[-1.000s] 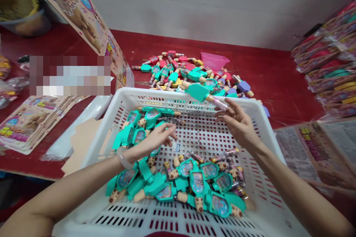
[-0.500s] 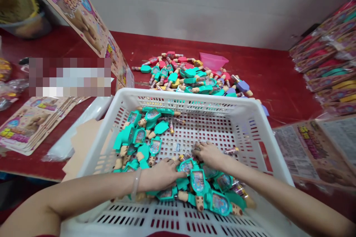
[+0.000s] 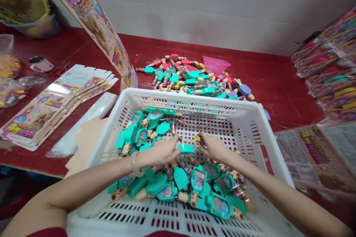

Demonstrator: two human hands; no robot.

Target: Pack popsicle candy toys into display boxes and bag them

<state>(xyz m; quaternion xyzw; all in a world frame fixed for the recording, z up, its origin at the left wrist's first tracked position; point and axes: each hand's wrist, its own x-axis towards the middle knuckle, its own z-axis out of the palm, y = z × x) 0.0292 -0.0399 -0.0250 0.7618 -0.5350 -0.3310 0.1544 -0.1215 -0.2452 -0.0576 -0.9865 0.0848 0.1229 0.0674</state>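
Over the white basket [image 3: 191, 98], my left hand [image 3: 164, 150] is closed on a teal toy [image 3: 185, 149], whose flat part sticks out to the right of the fingers. My right hand [image 3: 213, 147] pinches a small tube with a yellow end [image 3: 197, 139]; the two hands are a short gap apart. Below them lies a heap of teal toys [image 3: 198, 179] with light brown bear-like ends, mixed with clear tubes. More teal toys [image 3: 141, 136] are piled along the basket's left side.
Behind the basket lie mixed coloured toys [image 3: 191, 76] and a pink tray [image 3: 215, 64]. Printed cards [image 3: 41, 113], a plastic sleeve [image 3: 86, 122] and a tall carton [image 3: 102, 31] stand or lie left. Packed goods [image 3: 330, 70] are stacked right.
Both hands have risen from the heap. The left now holds a teal toy, and the right holds a yellow-ended tube. The view has shifted slightly.
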